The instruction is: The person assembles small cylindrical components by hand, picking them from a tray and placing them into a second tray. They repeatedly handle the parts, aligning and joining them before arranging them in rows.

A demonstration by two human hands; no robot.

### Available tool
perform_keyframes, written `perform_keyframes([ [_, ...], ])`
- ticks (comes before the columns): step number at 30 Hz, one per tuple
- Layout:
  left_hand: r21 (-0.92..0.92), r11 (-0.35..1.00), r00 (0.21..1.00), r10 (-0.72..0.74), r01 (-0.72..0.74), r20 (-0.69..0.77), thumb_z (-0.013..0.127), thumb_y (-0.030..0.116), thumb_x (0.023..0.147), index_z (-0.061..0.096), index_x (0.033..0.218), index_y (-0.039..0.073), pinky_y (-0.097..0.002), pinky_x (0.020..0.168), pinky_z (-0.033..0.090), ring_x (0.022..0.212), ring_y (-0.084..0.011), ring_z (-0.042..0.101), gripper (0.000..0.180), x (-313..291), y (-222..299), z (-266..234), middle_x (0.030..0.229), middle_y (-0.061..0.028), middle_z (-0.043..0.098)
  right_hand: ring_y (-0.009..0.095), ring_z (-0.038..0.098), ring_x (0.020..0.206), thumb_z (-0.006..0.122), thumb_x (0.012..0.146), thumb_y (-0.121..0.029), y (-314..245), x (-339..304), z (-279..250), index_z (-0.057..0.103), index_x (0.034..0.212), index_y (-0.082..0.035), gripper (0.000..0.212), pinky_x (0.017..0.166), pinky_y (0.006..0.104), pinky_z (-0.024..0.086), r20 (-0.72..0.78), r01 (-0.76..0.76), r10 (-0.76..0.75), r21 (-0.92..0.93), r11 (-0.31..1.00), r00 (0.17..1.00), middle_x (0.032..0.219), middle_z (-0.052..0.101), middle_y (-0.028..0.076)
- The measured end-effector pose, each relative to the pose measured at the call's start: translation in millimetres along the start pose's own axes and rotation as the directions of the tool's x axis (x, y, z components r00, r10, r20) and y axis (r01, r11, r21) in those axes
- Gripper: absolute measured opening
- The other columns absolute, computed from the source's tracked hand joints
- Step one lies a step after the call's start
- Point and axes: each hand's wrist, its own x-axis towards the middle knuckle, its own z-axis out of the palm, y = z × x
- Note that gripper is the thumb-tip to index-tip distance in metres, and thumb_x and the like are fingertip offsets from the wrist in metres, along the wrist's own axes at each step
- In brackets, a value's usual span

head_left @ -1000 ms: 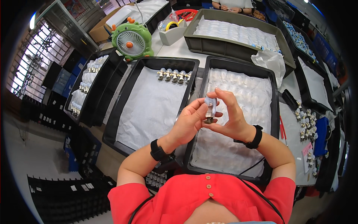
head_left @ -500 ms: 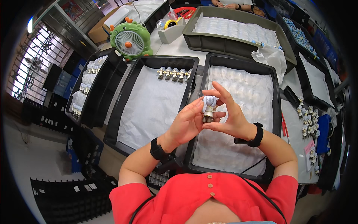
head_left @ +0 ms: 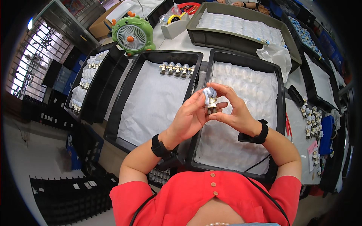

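Observation:
A small figurine [head_left: 211, 101] with pale lilac hair, a whitish outfit and dark legs is held upright between my two hands. The fingers and thumb of my left hand [head_left: 191, 113] grip its left side. On the other side, the thumb of my right hand [head_left: 236, 110] is by its feet and the index finger reaches to its head. Both hands are above the inner edges of two black trays. In the left tray [head_left: 126, 101], lined with white paper, several like figurines [head_left: 177, 70] form a row at the far end. White sheeting covers bumpy rows in the right tray [head_left: 282, 113].
A green fan [head_left: 132, 34] stands beyond the left tray. Behind the right one is a large olive tray [head_left: 200, 35]. More figurines [head_left: 312, 122] lie at the right, near red-handled tools [head_left: 288, 125]. Another tray [head_left: 102, 88] of figurines is tilted at the left. A co-worker's hand [head_left: 238, 4] shows at the back.
The figurine has turned slightly and risen a little in the picture with both hands. My right index finger, raised before, now bends down against its head.

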Motion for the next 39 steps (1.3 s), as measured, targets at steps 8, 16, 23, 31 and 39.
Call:
perform_keyframes([
  [8, -0.087, 0.996, 0.998, 0.025, -0.030, -0.058, 0.033, 0.030, 0.101, 0.039, 0.129, 0.002, -0.0354, 0.089, 0.048, 0.108, -0.0224, 0.055, 0.040, 1.7, -0.2, -7.3, 0.120, -0.0112, 0.053, 0.027, 0.050, 0.110, 0.079, 0.064, -0.006, 1.1, 2.2, -0.2, 0.064, 0.102, -0.010, 0.041, 0.095, 0.0389, 0.041, -0.113, 0.182, -0.215, -0.251, 0.951, 0.970, 0.117, 0.056, 0.008],
  [16, -0.194, 0.981, 1.000, -0.008, 0.002, -0.029, 0.036, 0.027, 0.101, 0.039, 0.130, 0.007, -0.0360, 0.090, 0.046, 0.104, -0.0189, 0.055, 0.035, 0.9, -0.8, -9.9, 0.115, -0.0082, 0.054, 0.025, 0.052, 0.106, 0.078, 0.063, -0.002, 3.0, 1.2, 0.3, 0.065, 0.092, -0.009, 0.033, 0.092, 0.0376, 0.042, -0.129, 0.237, -0.275, -0.252, 0.938, 0.953, 0.108, 0.061, 0.004],
  [23, -0.081, 0.995, 0.993, 0.049, -0.058, -0.107, 0.043, 0.029, 0.099, 0.038, 0.133, 0.008, -0.0313, 0.085, 0.048, 0.099, -0.0171, 0.058, 0.040, -0.7, 2.5, 3.3, 0.114, -0.0057, 0.055, 0.025, 0.054, 0.103, 0.077, 0.064, -0.001, 0.8, 1.0, 1.6, 0.065, 0.092, -0.009, 0.031, 0.089, 0.0356, 0.044, -0.142, 0.207, -0.238, -0.202, 0.957, 0.961, 0.107, 0.061, 0.004],
  [31, -0.058, 0.995, 0.918, 0.051, -0.080, -0.394, 0.053, 0.026, 0.096, 0.050, 0.115, 0.005, -0.0291, 0.083, 0.050, 0.093, -0.0150, 0.059, 0.029, 3.8, 10.9, -21.0, 0.100, -0.0069, 0.059, 0.023, 0.059, 0.094, 0.073, 0.070, 0.000, 1.3, -0.8, 0.4, 0.067, 0.096, -0.008, 0.027, 0.080, 0.0318, 0.048, -0.047, 0.139, -0.148, -0.166, 0.976, 0.988, 0.103, 0.062, 0.006],
  [39, 0.504, 0.863, 0.921, 0.161, 0.043, -0.355, 0.055, 0.007, 0.091, 0.054, 0.110, 0.004, -0.0292, 0.082, 0.051, 0.090, -0.0153, 0.064, 0.020, 43.9, 111.6, -103.5, 0.098, -0.0066, 0.063, 0.023, 0.062, 0.088, 0.071, 0.074, 0.001, -0.1, 2.5, -4.7, 0.067, 0.092, -0.007, 0.020, 0.076, 0.0312, 0.049, -0.104, 0.137, -0.154, -0.148, 0.979, 0.983, 0.097, 0.064, 0.008],
])
